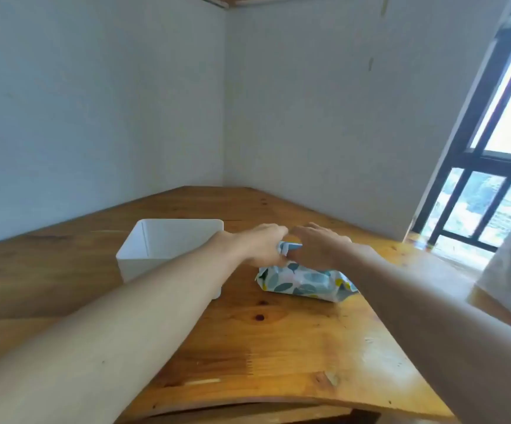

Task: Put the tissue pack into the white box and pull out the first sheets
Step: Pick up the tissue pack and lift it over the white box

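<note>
Both our hands meet over the pack (304, 281) on the table (278, 347), just right of the box (168, 249). L hand (260, 246) and R hand (318, 249) are curled, fingers pinched on a raised bit of wrapper at the pack's top; the exact grip is hidden behind the knuckles, but both look closed on the film.

The pack lies flat on the wood, apart from the box, not yet inside. The box stands upright, mouth up, w/ our L forearm crossing its near corner.

Handling, as we judge it: light, soft, squashy; a thin plastic wrapper that crinkles, slides a bit and tears at the seam. No fragility to speak of. Best hold for moving it is across the short sides, thumb and fingers around the body, not by the loose flap.

Long axis runs roughly L-R across the table, tilted a little, near-right end closer to us. Printed face up. It needs turning to match the box opening.
</note>
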Demonstrator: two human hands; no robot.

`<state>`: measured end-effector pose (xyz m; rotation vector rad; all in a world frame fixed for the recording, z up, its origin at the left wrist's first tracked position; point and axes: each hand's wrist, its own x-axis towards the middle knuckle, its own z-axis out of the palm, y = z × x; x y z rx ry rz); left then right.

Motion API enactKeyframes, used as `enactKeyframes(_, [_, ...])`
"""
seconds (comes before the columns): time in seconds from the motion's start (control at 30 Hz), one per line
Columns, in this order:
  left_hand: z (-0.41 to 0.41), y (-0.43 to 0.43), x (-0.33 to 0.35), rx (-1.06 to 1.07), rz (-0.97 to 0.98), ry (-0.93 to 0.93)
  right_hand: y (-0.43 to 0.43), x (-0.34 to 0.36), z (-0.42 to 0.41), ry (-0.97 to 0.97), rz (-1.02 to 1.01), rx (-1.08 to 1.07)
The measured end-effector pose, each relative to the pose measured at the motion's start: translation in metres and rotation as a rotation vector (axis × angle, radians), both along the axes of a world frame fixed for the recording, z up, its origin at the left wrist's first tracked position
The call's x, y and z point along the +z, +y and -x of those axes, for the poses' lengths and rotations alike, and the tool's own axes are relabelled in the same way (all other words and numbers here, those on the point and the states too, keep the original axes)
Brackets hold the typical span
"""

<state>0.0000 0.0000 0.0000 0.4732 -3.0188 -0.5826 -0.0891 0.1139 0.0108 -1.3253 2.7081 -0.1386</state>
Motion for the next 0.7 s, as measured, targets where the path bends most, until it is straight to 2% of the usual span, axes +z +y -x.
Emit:
enactKeyframes(0.2, [0.011,0.003,-0.009,-0.048,-0.019,-0.080,0.008,-0.012,0.005,0.019,-0.101,-0.029])
enactKeyframes(0.4, [0.025,-0.001,-0.015,-0.074,0.012,-0.119,0.014,-0.012,0.011,0.027,-0.103,-0.036])
enactKeyframes(0.6, [0.035,-0.008,-0.014,-0.071,0.077,-0.238,0.015,-0.020,0.013,0.076,-0.087,-0.031])
enactKeyframes(0.7, [0.035,-0.005,-0.011,-0.075,0.051,-0.214,0.015,-0.023,0.014,0.079,-0.049,-0.031])
